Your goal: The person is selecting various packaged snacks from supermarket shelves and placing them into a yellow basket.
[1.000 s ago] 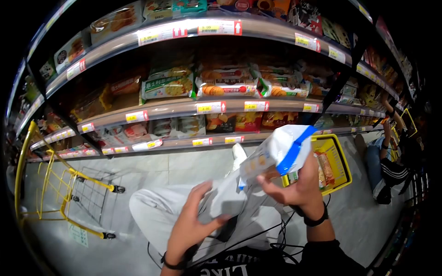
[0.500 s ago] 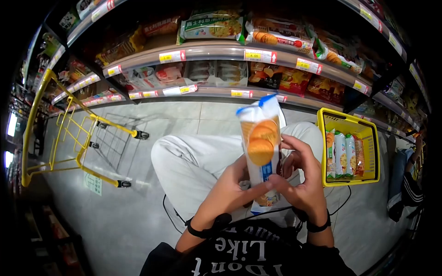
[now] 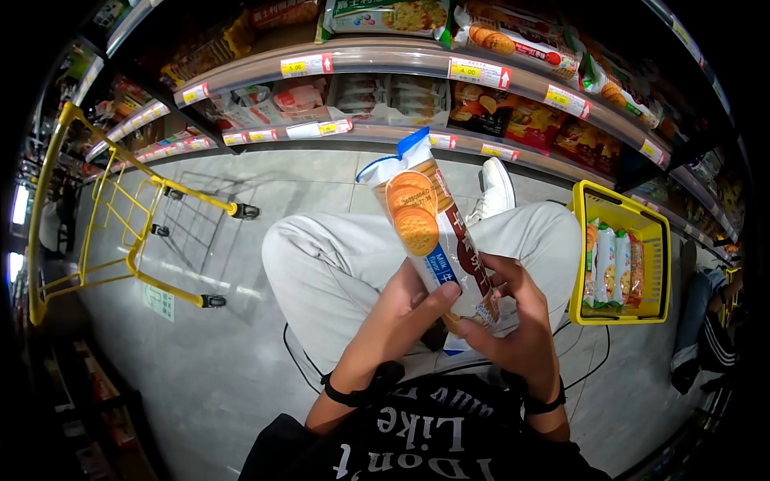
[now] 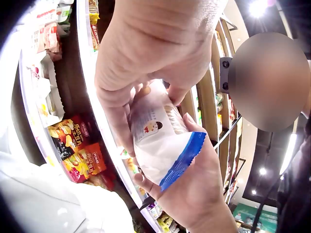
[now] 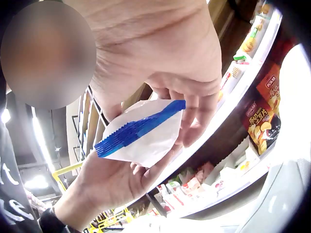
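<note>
A long packet of round biscuits (image 3: 425, 216), white with blue crimped ends and a "Milk Flavor" label, is held over the lap, its printed front up and its far end tilted left. The left hand (image 3: 393, 321) grips its near part from the left, thumb across the front. From the right, the right hand (image 3: 517, 321) holds the lower end between thumb and fingers. The left wrist view shows the packet's white back (image 4: 155, 128) and a blue sealed end between both hands. In the right wrist view, the blue crimped seal (image 5: 138, 128) faces the camera.
Right of the crossed legs stands a yellow basket (image 3: 579, 264) holding several biscuit packets (image 3: 613, 268). A yellow wheeled cart frame (image 3: 132, 240) is on the left. Ahead run shelves (image 3: 377, 60) of packaged snacks with price tags. Another person (image 3: 706, 329) is at the far right.
The left hand, apart from the packet at first, has come to grip it along with the right. The packet has turned front up and tilted left. The head view has shifted downward.
</note>
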Demonstrator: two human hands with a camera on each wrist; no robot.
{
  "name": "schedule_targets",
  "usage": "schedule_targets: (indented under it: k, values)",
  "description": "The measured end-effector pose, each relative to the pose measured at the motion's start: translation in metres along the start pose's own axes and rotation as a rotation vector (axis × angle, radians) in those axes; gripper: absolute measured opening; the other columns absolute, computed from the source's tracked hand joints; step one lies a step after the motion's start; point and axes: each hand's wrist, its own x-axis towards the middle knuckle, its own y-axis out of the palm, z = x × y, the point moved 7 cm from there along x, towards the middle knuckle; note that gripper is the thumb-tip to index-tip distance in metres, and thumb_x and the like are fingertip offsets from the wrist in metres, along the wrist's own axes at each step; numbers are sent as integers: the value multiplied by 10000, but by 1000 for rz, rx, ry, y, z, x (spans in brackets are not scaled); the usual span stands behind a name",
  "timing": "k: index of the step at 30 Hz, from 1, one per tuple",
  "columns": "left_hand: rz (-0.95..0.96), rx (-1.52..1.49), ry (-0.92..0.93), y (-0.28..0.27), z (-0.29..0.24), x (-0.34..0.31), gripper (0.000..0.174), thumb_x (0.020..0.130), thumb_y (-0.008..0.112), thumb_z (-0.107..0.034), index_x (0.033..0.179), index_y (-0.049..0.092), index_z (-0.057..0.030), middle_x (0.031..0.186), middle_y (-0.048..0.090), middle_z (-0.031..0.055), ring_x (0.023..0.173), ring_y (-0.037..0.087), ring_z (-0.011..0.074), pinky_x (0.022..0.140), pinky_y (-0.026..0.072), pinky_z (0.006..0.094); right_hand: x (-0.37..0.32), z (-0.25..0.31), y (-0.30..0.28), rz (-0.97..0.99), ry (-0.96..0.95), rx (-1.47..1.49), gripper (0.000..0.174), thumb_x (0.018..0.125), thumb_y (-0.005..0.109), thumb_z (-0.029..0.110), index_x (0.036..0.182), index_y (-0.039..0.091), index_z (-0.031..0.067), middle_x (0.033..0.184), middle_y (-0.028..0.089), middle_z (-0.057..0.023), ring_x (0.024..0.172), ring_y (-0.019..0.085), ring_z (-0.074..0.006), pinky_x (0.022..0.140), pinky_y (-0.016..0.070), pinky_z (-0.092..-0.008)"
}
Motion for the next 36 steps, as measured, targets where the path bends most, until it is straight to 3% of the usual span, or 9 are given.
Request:
schedule_targets:
  k: [6,15,23,26,29,32,36]
  values:
    - [24,56,2,-4,2,2,454,1056,496,-218,1420,397,35,1298,580,120,1199,540,172,1041,415,330,4,-3,7,39,76,-9,758,746,833,101,1382,454,-66,1217,627,-202,1115,646,-290,941,512,-372]
    - [27,272,16,-17,-1,-2,394,1078,434,-200,1368,482,62,1243,628,130,1161,545,145,1021,410,297,-2,-20,16,13,71,-17,789,743,814,62,1412,422,-80,1266,617,-227,1144,641,-291,965,504,-362]
    - [-81,83,-49,-30,6,-3,386,1004,562,-55,1366,489,55,1275,630,106,1172,570,140,1006,444,301,7,-8,20,3,63,-64,733,741,811,69,1375,472,-72,1235,625,-219,1122,654,-289,934,521,-355]
    - [-126,55,1,-33,7,-5,412,962,661,-114,1335,519,-7,1202,672,88,1089,620,156,924,500,302,9,-5,22,47,54,-86,730,741,828,104,1362,487,-71,1204,629,-223,1075,666,-316,893,540,-364]
    - [-132,74,-3,-36,11,-6,458,929,699,-93,1337,512,-1,1208,667,88,1090,623,158,928,502,296,10,3,22,52,-55,-155,719,736,836,126,1346,511,-70,1199,630,-221,1066,665,-327,890,542,-374]
    - [-147,39,-85,-39,11,-6,500,909,722,-90,1346,500,11,1205,664,93,1078,631,158,927,506,300,9,5,22,64,-74,-105,690,732,840,135,1328,549,-55,1203,625,-219,1102,647,-325,908,533,-380]
    - [-102,9,-38,-36,13,-7,457,949,670,-96,1354,495,22,1199,662,97,1065,636,159,922,510,300,5,4,15,19,-70,-77,673,744,828,118,1339,554,-37,1203,626,-208,1098,650,-309,908,527,-366]
